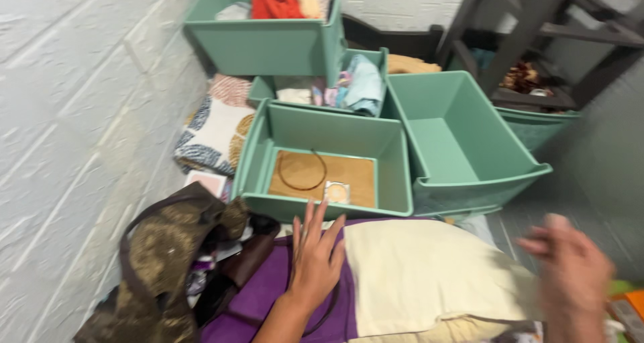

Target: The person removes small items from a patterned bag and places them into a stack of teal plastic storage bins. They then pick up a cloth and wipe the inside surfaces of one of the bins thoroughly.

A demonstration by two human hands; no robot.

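The left hand lies flat, fingers spread, on a soft purple cloth beside a smooth cream pillow. The right hand hovers blurred at the near right, fingers loosely apart, holding nothing. Just beyond stands a green plastic bin with a brown liner; right of it an open, hollow bin. A shiny brown bag slumps at the left.

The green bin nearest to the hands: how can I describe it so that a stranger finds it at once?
Several green plastic bins stand by the white brick wall. Take the green bin just beyond the left hand. Unlike its neighbours, it holds a brown mat with a thin dark ring on it.
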